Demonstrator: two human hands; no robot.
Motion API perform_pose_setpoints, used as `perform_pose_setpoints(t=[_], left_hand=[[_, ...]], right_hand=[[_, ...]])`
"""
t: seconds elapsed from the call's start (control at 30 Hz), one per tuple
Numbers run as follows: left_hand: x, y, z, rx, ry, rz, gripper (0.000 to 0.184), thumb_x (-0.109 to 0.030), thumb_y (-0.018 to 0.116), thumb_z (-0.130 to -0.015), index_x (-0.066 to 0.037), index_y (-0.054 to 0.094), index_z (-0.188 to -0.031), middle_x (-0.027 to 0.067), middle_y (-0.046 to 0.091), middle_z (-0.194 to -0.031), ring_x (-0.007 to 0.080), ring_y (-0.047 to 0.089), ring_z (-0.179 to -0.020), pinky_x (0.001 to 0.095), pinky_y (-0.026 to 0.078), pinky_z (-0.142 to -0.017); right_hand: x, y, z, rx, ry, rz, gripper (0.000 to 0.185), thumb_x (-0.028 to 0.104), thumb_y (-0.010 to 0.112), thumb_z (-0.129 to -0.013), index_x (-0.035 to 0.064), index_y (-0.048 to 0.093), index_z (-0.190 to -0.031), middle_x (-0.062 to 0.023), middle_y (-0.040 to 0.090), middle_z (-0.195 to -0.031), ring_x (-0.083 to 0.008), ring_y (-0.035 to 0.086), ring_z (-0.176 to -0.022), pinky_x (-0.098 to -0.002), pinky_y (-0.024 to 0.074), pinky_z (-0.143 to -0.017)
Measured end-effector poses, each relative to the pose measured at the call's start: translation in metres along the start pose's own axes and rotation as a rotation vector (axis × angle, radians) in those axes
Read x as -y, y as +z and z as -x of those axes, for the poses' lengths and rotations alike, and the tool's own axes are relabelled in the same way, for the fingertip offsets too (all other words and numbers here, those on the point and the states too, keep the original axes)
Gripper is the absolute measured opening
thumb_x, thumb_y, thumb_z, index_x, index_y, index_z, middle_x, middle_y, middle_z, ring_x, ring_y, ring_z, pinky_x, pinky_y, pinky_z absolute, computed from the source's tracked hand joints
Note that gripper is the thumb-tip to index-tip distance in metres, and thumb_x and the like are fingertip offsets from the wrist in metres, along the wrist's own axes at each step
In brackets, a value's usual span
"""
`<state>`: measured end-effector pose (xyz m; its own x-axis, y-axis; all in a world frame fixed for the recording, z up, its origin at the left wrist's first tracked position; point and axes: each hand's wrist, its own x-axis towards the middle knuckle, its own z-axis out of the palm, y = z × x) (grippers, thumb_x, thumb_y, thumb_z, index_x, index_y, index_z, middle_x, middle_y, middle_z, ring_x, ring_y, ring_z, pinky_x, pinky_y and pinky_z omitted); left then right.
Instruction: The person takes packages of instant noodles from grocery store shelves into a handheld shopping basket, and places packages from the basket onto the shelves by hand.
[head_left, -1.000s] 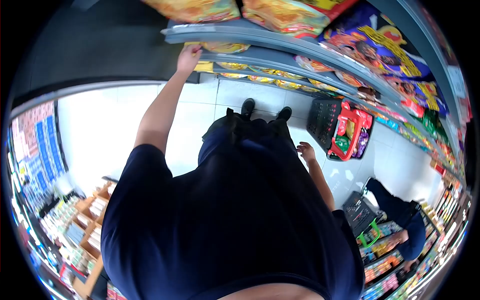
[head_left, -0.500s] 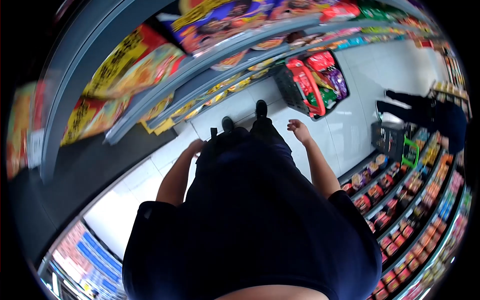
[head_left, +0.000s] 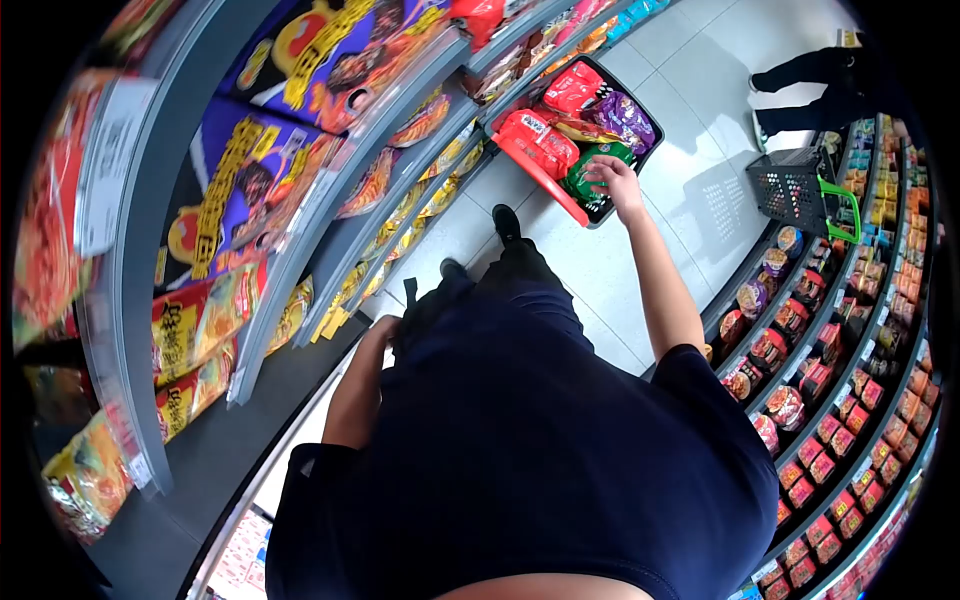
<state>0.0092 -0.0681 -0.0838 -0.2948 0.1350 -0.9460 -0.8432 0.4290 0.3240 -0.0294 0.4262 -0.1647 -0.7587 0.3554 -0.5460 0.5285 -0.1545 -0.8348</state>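
Observation:
My right hand (head_left: 613, 185) is held out over the near edge of a black shopping basket, its fingers apart and nothing in them. The basket has a red handle (head_left: 540, 178), folded to one side. Inside lie red packets (head_left: 540, 143), a purple packet (head_left: 622, 120) and a green packet (head_left: 590, 180); the green one is nearest my fingertips and partly covered by my hand. Whether my fingers touch it, I cannot tell. My left hand (head_left: 382, 331) hangs beside my left thigh, close to the low shelf's edge, with its fingers mostly hidden.
Shelves of instant-noodle packs (head_left: 240, 200) rise close on my left. Noodle cups (head_left: 785, 405) fill the shelves on the right. A second basket with a green handle (head_left: 840, 210) stands on the tiled floor near another person's dark-trousered legs (head_left: 815, 95).
My right hand has moved forward, from beside the basket to above its near edge. The view has turned, and the basket's handle now lies lower toward the left. My left hand stays by my thigh.

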Motion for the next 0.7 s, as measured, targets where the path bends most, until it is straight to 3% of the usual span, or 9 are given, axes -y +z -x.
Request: perform_pose_setpoints(t=[0.13,0.27,0.33,0.47,0.5,0.57,0.63,0.67,0.7], left_hand=[[-0.045,0.031,0.032,-0.011,0.025,-0.251,0.038,-0.028,0.049,-0.094,-0.001,0.058,-0.119,0.0041,0.059,-0.113,0.0121,0.051,-0.103,0.0247,0.037,-0.092],[-0.07,0.059,0.029,-0.052,-0.228,-0.219,0.036,-0.028,0.049,-0.094,-0.002,0.061,-0.116,0.0035,0.063,-0.105,0.0127,0.057,-0.096,0.0251,0.041,-0.088],[-0.057,0.059,0.026,-0.009,-0.054,-0.209,0.035,-0.029,0.049,-0.094,0.0,0.062,-0.109,0.0063,0.066,-0.096,0.0176,0.06,-0.082,0.0316,0.046,-0.078],[0.038,0.028,-0.026,0.004,-0.202,-0.089,0.042,-0.035,0.048,-0.094,-0.001,0.058,-0.115,0.0097,0.064,-0.103,0.0201,0.06,-0.09,0.0338,0.046,-0.083],[0.065,0.018,-0.036,-0.011,-0.25,-0.046,0.043,-0.037,0.047,-0.094,-0.001,0.057,-0.117,0.0105,0.063,-0.104,0.0207,0.06,-0.092,0.0344,0.046,-0.084],[0.121,-0.001,-0.052,-0.07,-0.348,0.034,0.047,-0.04,0.047,-0.094,-0.001,0.055,-0.119,0.0122,0.063,-0.108,0.0219,0.059,-0.096,0.0354,0.046,-0.086],[0.161,-0.013,-0.062,-0.131,-0.427,0.133,0.05,-0.043,0.046,-0.094,-0.002,0.053,-0.122,0.0139,0.062,-0.112,0.0232,0.059,-0.1,0.0365,0.046,-0.088],[0.161,-0.015,-0.063,-0.139,-0.453,0.198,0.052,-0.044,0.046,-0.094,-0.002,0.052,-0.124,0.0147,0.061,-0.113,0.0238,0.059,-0.102,0.0371,0.046,-0.09],[0.141,-0.01,-0.056,-0.104,-0.459,0.267,0.054,-0.046,0.045,-0.094,-0.002,0.051,-0.125,0.0156,0.061,-0.115,0.0244,0.059,-0.104,0.0376,0.046,-0.091]], right_hand=[[-0.04,-0.04,-0.063,0.001,0.223,0.083,0.03,0.018,0.048,-0.092,0.0057,0.053,-0.119,-0.0069,0.065,-0.103,-0.0172,0.064,-0.091,-0.0316,0.0492,-0.076],[-0.095,-0.074,-0.144,0.012,0.313,0.3,0.034,0.012,0.055,-0.083,0.005,0.055,-0.116,-0.0084,0.065,-0.104,-0.0209,0.066,-0.084,-0.0336,0.0506,-0.068],[-0.111,-0.081,-0.175,0.021,0.206,0.557,0.031,0.013,0.055,-0.08,0.0016,0.06,-0.108,-0.0106,0.068,-0.09,-0.0199,0.067,-0.077,-0.0327,0.0517,-0.065],[-0.11,-0.074,-0.212,0.093,-0.015,0.985,0.028,0.013,0.051,-0.079,0.0018,0.065,-0.101,-0.0154,0.067,-0.08,-0.0239,0.067,-0.072,-0.0343,0.0519,-0.066],[-0.122,-0.071,-0.226,0.052,-0.036,0.862,0.031,0.011,0.05,-0.08,0.0047,0.061,-0.108,-0.0162,0.067,-0.079,-0.0295,0.066,-0.071,-0.0388,0.0521,-0.069],[-0.106,-0.058,-0.23,-0.038,-0.008,0.957,0.036,0.016,0.053,-0.079,0.0094,0.056,-0.115,-0.0204,0.063,-0.104,-0.0362,0.059,-0.099,-0.0412,0.0481,-0.087],[-0.102,-0.051,-0.225,-0.252,-0.33,1.078,0.044,0.012,0.054,-0.079,0.0108,0.051,-0.123,-0.0189,0.058,-0.112,-0.0344,0.059,-0.099,-0.0411,0.0504,-0.081],[-0.079,-0.044,-0.217,-0.18,-0.155,1.147,0.041,0.015,0.054,-0.081,0.013,0.052,-0.122,-0.0151,0.049,-0.126,-0.0316,0.048,-0.118,-0.0437,0.0445,-0.092],[-0.08,-0.042,-0.216,-0.2,-0.166,1.233,0.041,0.015,0.054,-0.081,0.0138,0.052,-0.122,-0.0133,0.049,-0.127,-0.0303,0.046,-0.12,-0.0469,0.0408,-0.095]])
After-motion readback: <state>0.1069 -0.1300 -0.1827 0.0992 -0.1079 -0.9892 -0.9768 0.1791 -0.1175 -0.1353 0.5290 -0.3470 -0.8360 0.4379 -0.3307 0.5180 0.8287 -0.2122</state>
